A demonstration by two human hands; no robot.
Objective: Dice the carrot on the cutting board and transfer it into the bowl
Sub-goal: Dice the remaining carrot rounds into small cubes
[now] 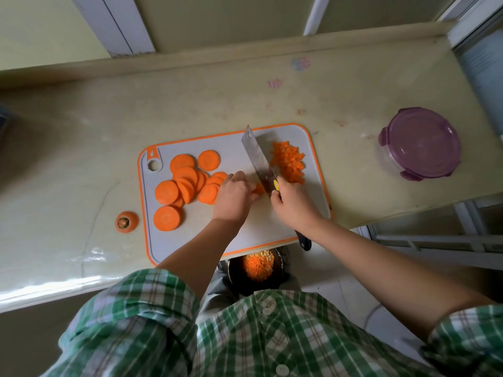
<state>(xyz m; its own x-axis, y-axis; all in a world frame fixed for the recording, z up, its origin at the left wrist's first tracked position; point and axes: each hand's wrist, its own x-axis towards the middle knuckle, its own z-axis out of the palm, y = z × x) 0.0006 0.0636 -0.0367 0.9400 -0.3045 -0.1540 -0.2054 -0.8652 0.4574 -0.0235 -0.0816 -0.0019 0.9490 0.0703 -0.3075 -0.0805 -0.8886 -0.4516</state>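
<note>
Steel cleaver (258,159), carrot (259,188) in curled hands (234,198) (295,206)

Both forearms being stretched forward, converging. Left hand (234,198) being held palm-down, fingers curled onto carrot piece (258,188). Right hand (294,206) being clenched round knife (258,156), just beside left.

Cutting board (190,229) at the middle of the table's (81,131) near edge, overhanging it. Carrot slices (187,183) crowd its left half, a diced pile (288,161) its far right corner. A knife (258,159) slants between them, gripped by the right hand (294,206); the left hand (234,198) holds a carrot piece (258,188) beside it. A lidded container (420,144) stands near the right edge. Bare table runs along the far edge and toward the left edge.
</note>
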